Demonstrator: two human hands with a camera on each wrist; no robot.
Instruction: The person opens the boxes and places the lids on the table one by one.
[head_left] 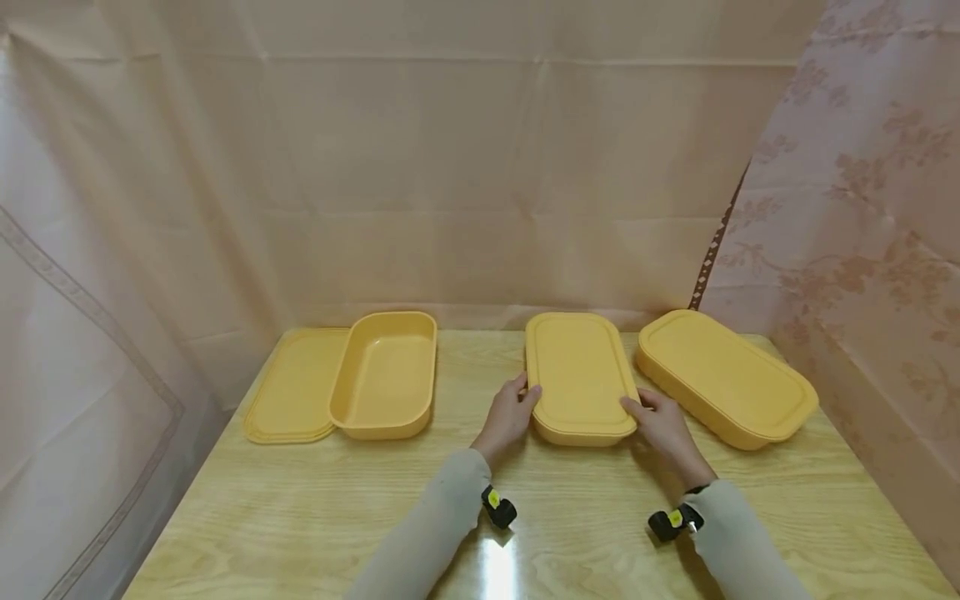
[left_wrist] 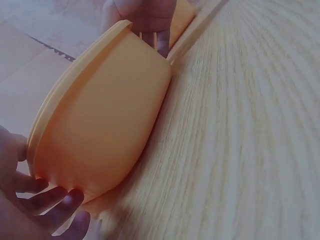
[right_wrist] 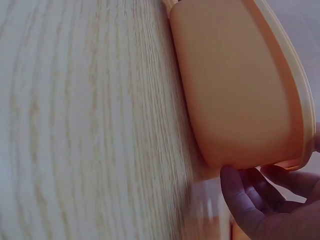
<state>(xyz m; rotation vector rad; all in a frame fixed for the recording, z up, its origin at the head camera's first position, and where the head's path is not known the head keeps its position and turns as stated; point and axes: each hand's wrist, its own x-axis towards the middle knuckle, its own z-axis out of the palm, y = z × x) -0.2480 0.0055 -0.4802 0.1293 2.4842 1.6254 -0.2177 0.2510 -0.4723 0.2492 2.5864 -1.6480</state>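
A yellow lidded food container [head_left: 579,375] sits between the two hands in the middle of the table. At its left side the left hand [head_left: 508,415] grips it, thumb at the lid's edge and fingers against the side wall. The right hand [head_left: 663,429] holds the opposite side, its thumb on top of the lid. In the left wrist view, the fingers [left_wrist: 55,207] touch the container's wall [left_wrist: 100,120] below the rim. Fingertips [right_wrist: 232,177] of the right hand press the wall low down in the right wrist view. The lid covers the inside.
To the left stands an uncovered yellow container [head_left: 386,375], partly overlapping a flat yellow lid [head_left: 300,387]. Another lidded yellow container [head_left: 727,379] lies at an angle on the right, close to the right hand. A beige curtain [head_left: 450,167] hangs behind the wooden table [head_left: 585,533].
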